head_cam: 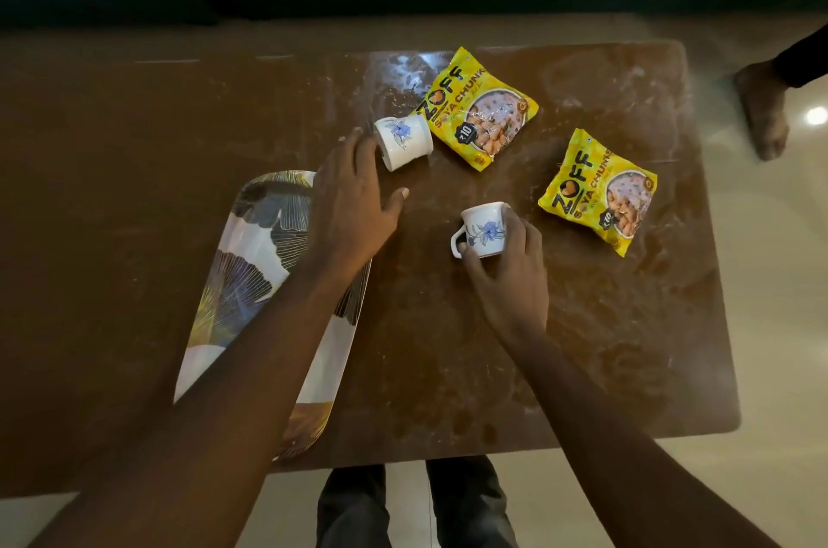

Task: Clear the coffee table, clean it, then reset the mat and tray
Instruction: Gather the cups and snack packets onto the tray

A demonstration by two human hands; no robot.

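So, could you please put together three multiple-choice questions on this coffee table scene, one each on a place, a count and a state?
1. Where does the patterned tray lie on the table?
A) on the person's left
B) at the far right edge
C) under the packets

2. How many yellow snack packets are on the table?
A) one
B) two
C) three

3. What is the right hand doing?
A) resting flat on the table
B) gripping the near cup
C) lifting a packet

Answers:
1 A, the tray lies below the left forearm.
2 B, one packet lies farther off and one nearer.
3 B, its fingers curl round the cup, which stands upright.
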